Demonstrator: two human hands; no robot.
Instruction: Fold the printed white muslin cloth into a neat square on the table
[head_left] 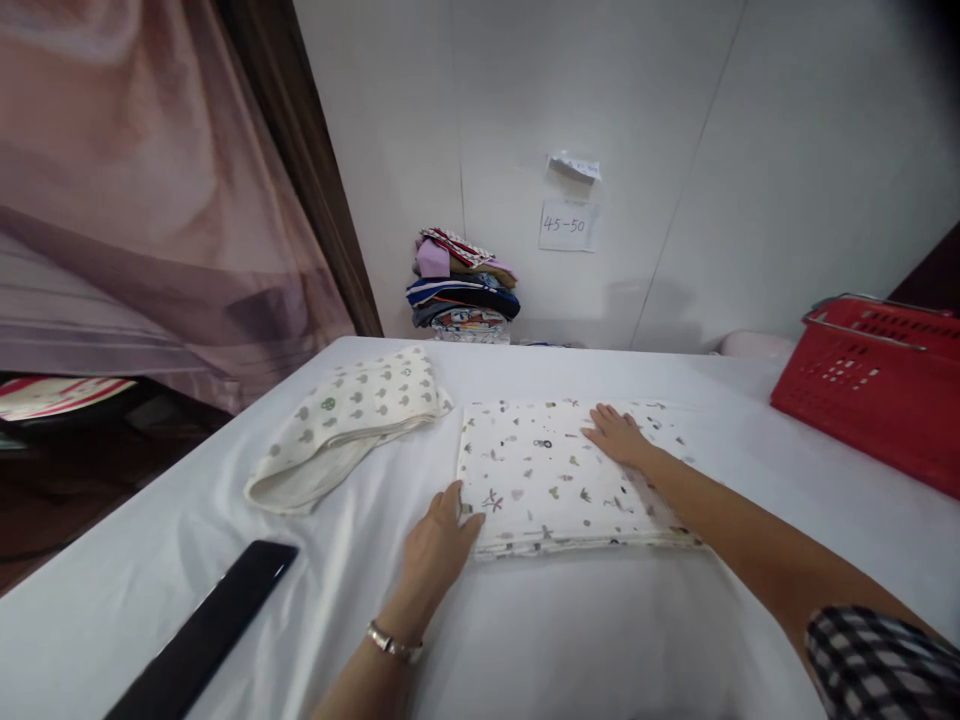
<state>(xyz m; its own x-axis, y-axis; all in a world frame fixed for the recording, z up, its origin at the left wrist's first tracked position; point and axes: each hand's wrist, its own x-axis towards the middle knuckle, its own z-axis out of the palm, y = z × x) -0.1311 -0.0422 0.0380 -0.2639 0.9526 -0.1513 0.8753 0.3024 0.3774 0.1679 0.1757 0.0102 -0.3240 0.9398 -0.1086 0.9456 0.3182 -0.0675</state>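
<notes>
A white cloth with small scattered prints [540,470] lies folded in several layers in front of me, roughly a rectangle. My right hand [619,437] rests flat on its upper right part, fingers spread. At the near left corner is my left hand [439,540], with its thumb and forefinger apart and touching the cloth's edge; a metal-banded watch circles that wrist. Left of this, a second white cloth with grey-green tree-like prints [360,410] lies loosely folded, its near end curled open. Neither hand touches it.
A white-covered table [600,630] carries everything. A long dark flat object [206,630] lies at the near left, and a red plastic basket [870,390] stands at the right. Folded fabrics [465,285] are stacked by the wall, below a "45-50" sign [568,226]. Pink curtain [150,150] hangs left.
</notes>
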